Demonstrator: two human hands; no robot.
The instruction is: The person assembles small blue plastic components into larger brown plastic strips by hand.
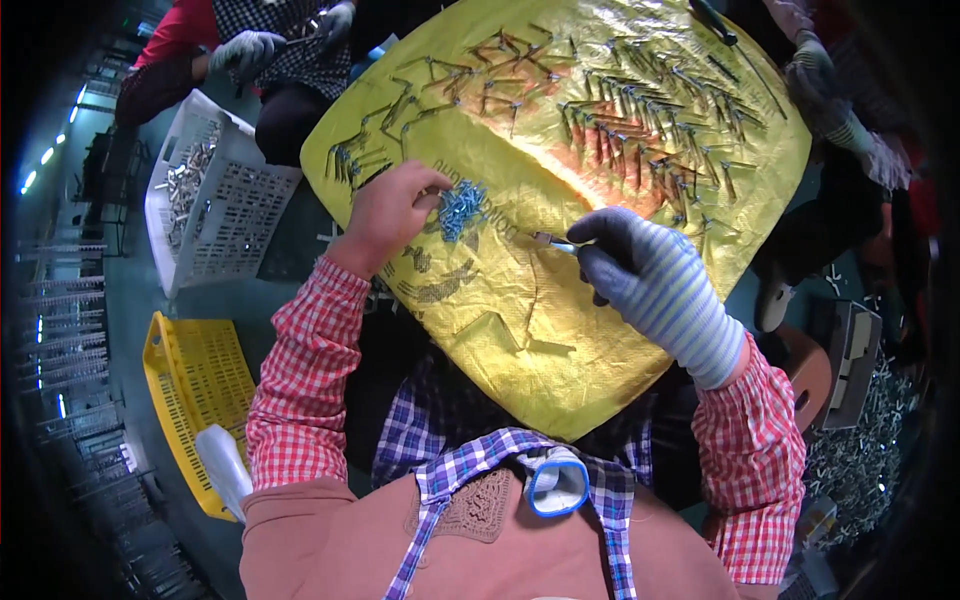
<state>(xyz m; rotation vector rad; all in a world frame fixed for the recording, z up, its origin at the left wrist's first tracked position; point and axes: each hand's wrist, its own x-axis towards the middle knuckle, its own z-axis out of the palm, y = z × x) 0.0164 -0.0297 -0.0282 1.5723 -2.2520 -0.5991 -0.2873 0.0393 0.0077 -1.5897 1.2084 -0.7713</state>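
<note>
My bare left hand (392,208) is at the edge of a small heap of thin blue pieces (461,208) like pins. Its thumb and forefinger are pinched together; whatever is between them is too small to make out. My right hand (640,275), in a grey-and-white striped knit glove, grips a small metal piece (556,242) with a pale blue part. That piece points left, toward the blue heap. Both hands are over a yellow woven sack (610,380) spread as a work surface. Near its front lies a V-shaped metal part (520,347).
Rows of joined metal strips (630,120) cover the sack's far side. A long thin tool (715,22) lies at its far right. Co-workers' gloved hands (248,52) are at both far sides. A white crate (215,190) and a yellow crate (200,370) stand left; loose metal pieces (855,450) lie right.
</note>
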